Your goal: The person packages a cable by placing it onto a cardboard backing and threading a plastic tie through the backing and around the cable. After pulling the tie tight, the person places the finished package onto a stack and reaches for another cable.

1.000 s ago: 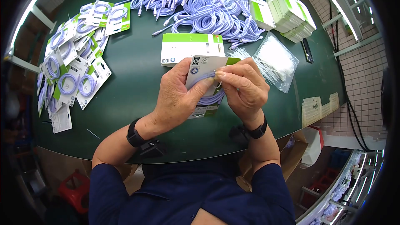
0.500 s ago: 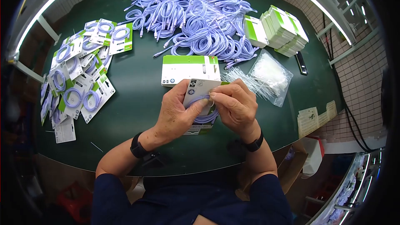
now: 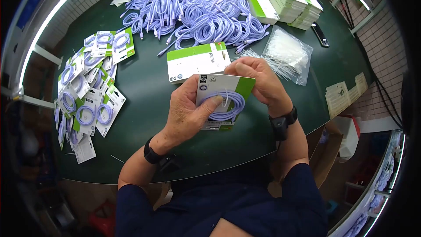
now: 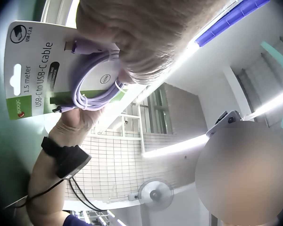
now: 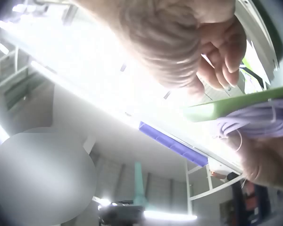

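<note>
My left hand (image 3: 186, 109) grips a white-and-green packaging card (image 3: 239, 83), its thumb pressing a coiled lilac USB-C cable (image 3: 234, 105) against the face. A thin white cable tie (image 3: 226, 97) loops over the coil. In the left wrist view the card (image 4: 26, 61) reads "USB-C to USB-C cable", and a plug lies along the coil (image 4: 80, 92). Beyond the card's upper right edge is my right hand (image 3: 263, 81), close to the loose cable ties (image 3: 272, 63). Its fingers (image 5: 231, 52) are loosely bent, and nothing shows between them and the thumb in the right wrist view.
A stack of blank cards (image 3: 197, 61) lies just ahead of the hands. Behind it spreads a large heap of lilac cables (image 3: 197, 13). Finished carded cables (image 3: 87, 92) pile up at left. Card stacks (image 3: 289, 2), a bag of ties (image 3: 287, 50) and a black object (image 3: 321, 35) are at right.
My right hand has let go of the tie at the coil and moved right and away, toward the loose ties. The left hand still holds the card, whose coil and tie now show more fully.
</note>
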A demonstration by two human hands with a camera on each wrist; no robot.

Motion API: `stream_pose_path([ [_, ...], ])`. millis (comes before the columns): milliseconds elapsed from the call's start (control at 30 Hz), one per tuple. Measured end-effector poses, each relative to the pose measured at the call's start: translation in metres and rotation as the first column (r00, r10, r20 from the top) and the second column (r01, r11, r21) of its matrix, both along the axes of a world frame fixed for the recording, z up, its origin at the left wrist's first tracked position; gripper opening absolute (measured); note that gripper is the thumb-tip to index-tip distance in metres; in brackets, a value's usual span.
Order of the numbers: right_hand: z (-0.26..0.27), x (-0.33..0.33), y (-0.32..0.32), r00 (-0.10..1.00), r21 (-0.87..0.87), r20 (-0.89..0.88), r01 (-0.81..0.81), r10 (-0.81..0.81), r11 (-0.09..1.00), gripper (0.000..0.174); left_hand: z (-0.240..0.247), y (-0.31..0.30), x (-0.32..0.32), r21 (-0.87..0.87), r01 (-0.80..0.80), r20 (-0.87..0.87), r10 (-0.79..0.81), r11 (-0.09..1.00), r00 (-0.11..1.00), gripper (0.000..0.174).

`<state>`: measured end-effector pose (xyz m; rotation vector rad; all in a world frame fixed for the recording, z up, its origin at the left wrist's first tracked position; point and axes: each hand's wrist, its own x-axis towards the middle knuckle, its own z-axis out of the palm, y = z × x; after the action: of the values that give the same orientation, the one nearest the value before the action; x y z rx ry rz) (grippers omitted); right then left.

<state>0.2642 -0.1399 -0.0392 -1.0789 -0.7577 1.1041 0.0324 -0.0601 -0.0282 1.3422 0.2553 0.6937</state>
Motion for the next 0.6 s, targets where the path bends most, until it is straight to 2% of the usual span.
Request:
stream_pose_path([
  [100, -0.003, -0.011, 0.001, 0.909, 0.01, -0.24, -0.349, 0.341, 0.937, 0.026, -0.003, 0.0, -0.001, 0.015, 0.02, -0.046, -0.02, 1.0, 0.999, 0.035],
  [300, -0.015, -0.012, 0.006, 0.897, 0.079, -0.228, -0.372, 0.38, 0.925, 0.023, -0.008, 0.0, 0.0, 0.081, 0.013, -0.09, -0.005, 0.997, 0.996, 0.037],
  [400, -0.018, -0.012, 0.006, 0.883, 0.079, -0.226, -0.404, 0.411, 0.912, 0.023, -0.008, -0.002, 0.0, 0.017, -0.009, -0.092, 0.01, 1.0, 0.996, 0.038],
  [533, -0.015, -0.012, 0.009, 0.911, 0.078, -0.142, -0.379, 0.387, 0.922, 0.02, -0.006, -0.001, -0.001, 0.02, -0.002, -0.077, 0.003, 1.0, 0.997, 0.038],
  [600, -0.007, -0.01, 0.01, 0.967, 0.027, 0.139, -0.219, 0.213, 0.975, 0.02, -0.005, -0.001, -0.001, 0.055, -0.001, -0.091, 0.006, 0.998, 0.996, 0.037],
])
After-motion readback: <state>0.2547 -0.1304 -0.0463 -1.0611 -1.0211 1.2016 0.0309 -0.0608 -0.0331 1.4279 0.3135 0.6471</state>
